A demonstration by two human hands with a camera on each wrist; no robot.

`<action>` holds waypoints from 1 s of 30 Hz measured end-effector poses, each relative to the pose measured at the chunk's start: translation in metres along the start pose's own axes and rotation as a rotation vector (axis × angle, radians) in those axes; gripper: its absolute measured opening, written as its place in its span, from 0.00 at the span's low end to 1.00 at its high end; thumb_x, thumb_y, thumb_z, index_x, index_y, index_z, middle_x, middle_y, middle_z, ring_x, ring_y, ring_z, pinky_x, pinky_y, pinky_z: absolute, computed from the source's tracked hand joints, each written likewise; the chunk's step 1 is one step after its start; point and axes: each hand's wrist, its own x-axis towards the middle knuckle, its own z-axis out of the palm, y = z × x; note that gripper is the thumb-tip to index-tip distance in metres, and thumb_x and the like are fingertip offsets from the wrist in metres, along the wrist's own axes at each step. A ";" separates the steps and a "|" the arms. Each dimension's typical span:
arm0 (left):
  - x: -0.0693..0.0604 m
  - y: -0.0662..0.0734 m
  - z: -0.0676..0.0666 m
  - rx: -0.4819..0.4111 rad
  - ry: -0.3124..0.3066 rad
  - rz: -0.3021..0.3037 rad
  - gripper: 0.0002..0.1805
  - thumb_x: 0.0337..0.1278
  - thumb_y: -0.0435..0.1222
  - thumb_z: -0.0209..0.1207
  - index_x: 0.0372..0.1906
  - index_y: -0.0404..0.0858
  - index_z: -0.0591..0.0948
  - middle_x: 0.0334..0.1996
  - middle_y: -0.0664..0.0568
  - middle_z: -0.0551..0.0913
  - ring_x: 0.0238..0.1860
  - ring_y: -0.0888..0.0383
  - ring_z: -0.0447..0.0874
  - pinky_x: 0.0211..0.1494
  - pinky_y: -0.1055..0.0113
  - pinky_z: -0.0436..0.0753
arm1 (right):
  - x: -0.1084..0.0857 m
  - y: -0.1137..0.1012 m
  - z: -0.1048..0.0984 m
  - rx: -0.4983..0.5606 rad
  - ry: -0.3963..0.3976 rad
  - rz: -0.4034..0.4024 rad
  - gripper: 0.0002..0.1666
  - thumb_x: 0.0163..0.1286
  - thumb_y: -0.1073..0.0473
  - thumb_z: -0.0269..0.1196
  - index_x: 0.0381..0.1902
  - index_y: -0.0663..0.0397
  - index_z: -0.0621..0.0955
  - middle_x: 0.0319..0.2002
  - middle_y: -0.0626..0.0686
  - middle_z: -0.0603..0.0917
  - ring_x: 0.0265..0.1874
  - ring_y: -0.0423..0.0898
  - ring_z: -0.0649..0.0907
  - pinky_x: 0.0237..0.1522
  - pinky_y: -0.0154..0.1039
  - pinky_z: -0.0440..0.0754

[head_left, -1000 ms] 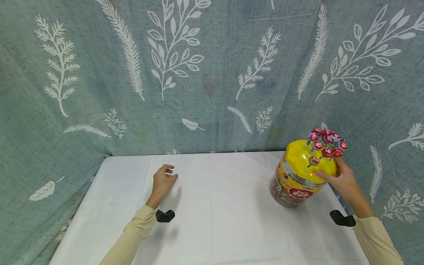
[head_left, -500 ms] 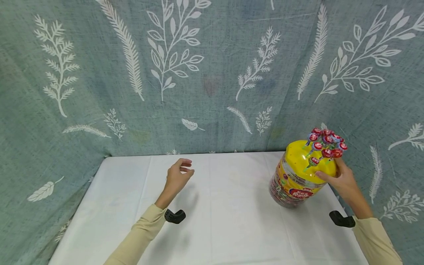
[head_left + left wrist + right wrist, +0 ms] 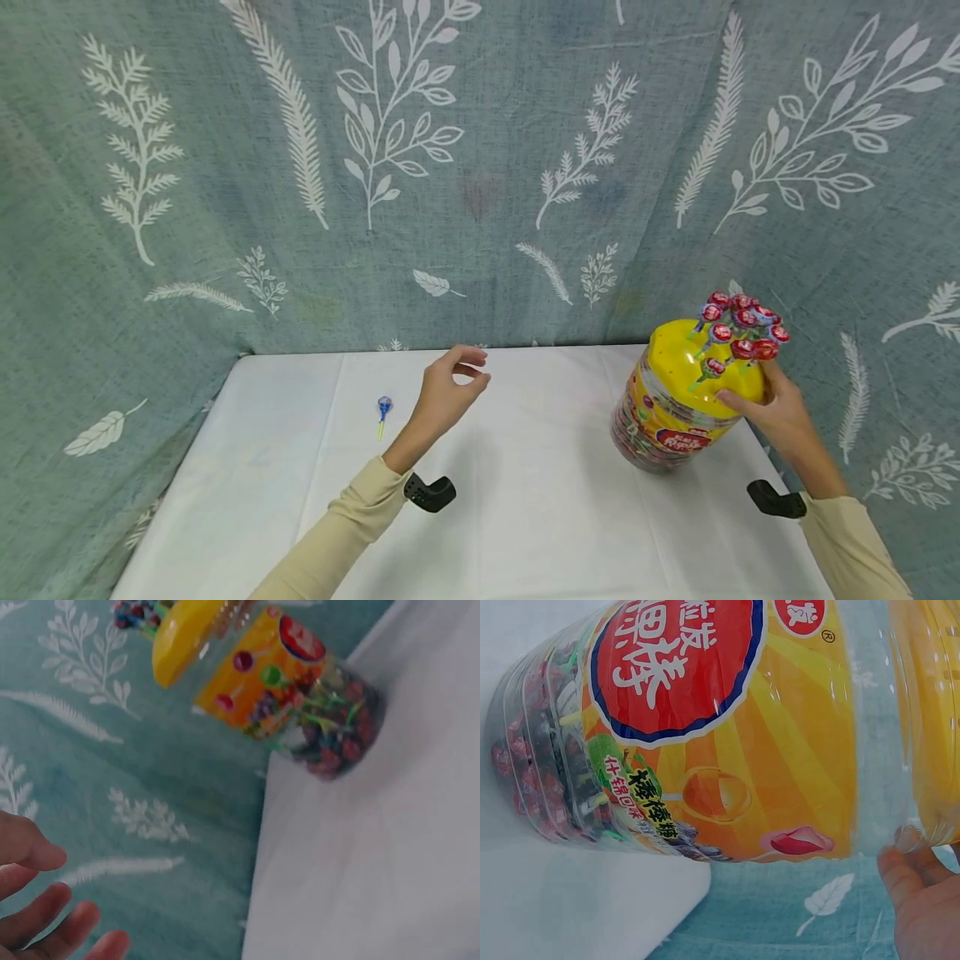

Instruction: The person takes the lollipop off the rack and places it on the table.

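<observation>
A big clear plastic candy jar (image 3: 671, 417) with a yellow lid (image 3: 678, 367) stands on the right of the table, holding lollipops. Several red-wrapped lollipops (image 3: 742, 318) stick up from the lid. My right hand (image 3: 783, 412) grips the jar near its lid; in the right wrist view its fingers (image 3: 904, 874) press just below the lid. My left hand (image 3: 444, 396) hovers over the table with loosely curved fingers and nothing between them. In the left wrist view the left fingers (image 3: 45, 911) are well apart from the jar. One blue lollipop (image 3: 384, 406) lies left of that hand.
A white cloth (image 3: 540, 517) covers the table. Behind it hangs a green-grey curtain (image 3: 480, 250) with white leaf prints. A black wrist device (image 3: 430, 493) sits at the left sleeve, another (image 3: 776, 500) at the right.
My left hand has moved right and slightly away from me, and the blue lollipop on the cloth has come into sight behind it. My right hand and the jar have stayed put.
</observation>
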 end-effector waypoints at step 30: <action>0.010 0.086 0.106 -0.149 -0.214 0.231 0.11 0.56 0.32 0.62 0.45 0.42 0.79 0.40 0.54 0.82 0.38 0.64 0.80 0.35 0.75 0.80 | 0.000 0.000 -0.002 -0.004 -0.018 0.001 0.45 0.67 0.54 0.62 0.74 0.47 0.52 0.54 0.50 0.67 0.43 0.35 0.72 0.38 0.20 0.74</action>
